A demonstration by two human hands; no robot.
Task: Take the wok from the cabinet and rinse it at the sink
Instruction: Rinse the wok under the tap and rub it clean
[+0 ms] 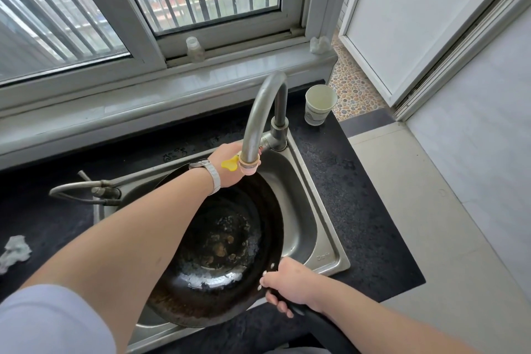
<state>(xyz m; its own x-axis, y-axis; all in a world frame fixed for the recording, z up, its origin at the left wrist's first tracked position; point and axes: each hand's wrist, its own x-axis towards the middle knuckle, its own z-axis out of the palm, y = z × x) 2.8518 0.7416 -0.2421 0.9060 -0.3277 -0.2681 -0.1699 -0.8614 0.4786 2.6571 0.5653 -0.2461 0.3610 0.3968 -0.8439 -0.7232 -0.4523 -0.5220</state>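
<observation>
A dark, stained wok sits tilted in the steel sink, with a little water glinting in its bottom. My right hand grips the wok's black handle at the sink's front right corner. My left hand, with a watch on the wrist, reaches across the wok to the faucet; its fingers are hidden behind the spout, near the spout's pink tip and a yellow tab. I cannot tell what the fingers grip. No stream of water shows.
A paper cup stands on the black counter behind the faucet. A crumpled cloth lies at the far left. A second, smaller tap sits left of the sink. A small plastic jar rests on the window sill.
</observation>
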